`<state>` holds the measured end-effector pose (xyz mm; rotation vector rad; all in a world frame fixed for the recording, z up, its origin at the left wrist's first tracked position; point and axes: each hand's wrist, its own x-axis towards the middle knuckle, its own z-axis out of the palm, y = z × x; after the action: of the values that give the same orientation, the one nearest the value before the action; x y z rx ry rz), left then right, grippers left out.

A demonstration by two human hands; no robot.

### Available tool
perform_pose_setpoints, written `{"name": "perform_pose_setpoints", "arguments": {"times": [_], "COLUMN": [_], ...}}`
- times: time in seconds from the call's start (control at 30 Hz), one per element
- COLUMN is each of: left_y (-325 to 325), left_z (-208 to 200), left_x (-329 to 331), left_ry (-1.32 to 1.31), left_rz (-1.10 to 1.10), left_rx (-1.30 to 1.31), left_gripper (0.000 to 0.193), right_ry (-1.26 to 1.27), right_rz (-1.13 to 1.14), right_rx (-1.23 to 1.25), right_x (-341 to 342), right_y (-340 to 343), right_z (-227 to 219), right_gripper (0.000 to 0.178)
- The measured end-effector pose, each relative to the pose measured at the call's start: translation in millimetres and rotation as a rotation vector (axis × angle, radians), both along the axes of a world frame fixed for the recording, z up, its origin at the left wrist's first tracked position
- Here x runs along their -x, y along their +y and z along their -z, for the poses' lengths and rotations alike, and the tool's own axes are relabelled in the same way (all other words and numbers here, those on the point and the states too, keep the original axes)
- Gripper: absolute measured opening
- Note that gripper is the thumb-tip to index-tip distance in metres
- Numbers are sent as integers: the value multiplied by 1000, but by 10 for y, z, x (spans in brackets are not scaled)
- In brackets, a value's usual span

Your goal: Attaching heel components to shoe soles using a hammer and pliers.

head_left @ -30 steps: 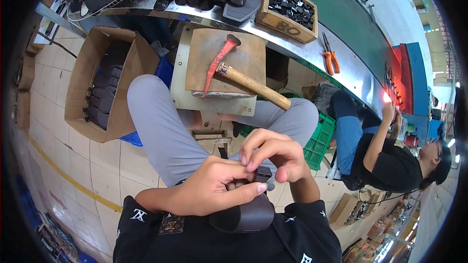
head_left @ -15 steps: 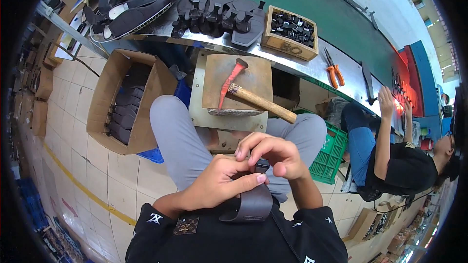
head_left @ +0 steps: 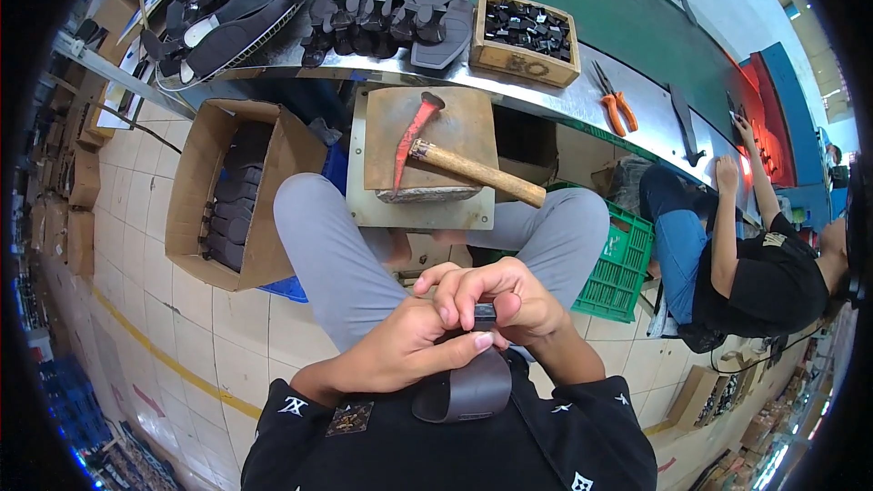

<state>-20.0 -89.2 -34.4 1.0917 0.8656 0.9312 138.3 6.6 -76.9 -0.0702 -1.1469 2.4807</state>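
head view, left hand [head_left: 409, 345] and right hand [head_left: 496, 295] both pinching one dark sole piece [head_left: 464, 386], one hammer [head_left: 455, 159]

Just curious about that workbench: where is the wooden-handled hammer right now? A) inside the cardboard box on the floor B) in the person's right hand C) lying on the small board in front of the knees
C: the hammer lies on the board, while both hands work a dark piece at the lap.

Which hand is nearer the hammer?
Right. The right hand sits just below the hammer handle's end; the left hand is lower and further left. Both grip the dark sole piece.
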Motion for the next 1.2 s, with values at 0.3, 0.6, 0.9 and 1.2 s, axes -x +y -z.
{"name": "perform_pose_setpoints", "arguments": {"times": [0.3,0.6,0.9,1.2], "left_y": [64,113,575,1619], "left_z": [31,-87,39,1150], "left_x": [-42,32,326,756], "left_ry": [-7,175,404,1296], "left_rz": [9,28,-365,-781], "left_rx": [-18,-77,-253,-704], "left_gripper": [28,28,23,27], "right_ry": [-55,-1029,-726,-637], "right_rz": [94,463,755,806], "right_rx": [-259,-1655,-873,-1217], "right_x": [-118,62,-144,-106], "right_y": [144,916,1032,702], "right_z": [36,451,420,-195], "right_gripper": [67,75,31,35]}}
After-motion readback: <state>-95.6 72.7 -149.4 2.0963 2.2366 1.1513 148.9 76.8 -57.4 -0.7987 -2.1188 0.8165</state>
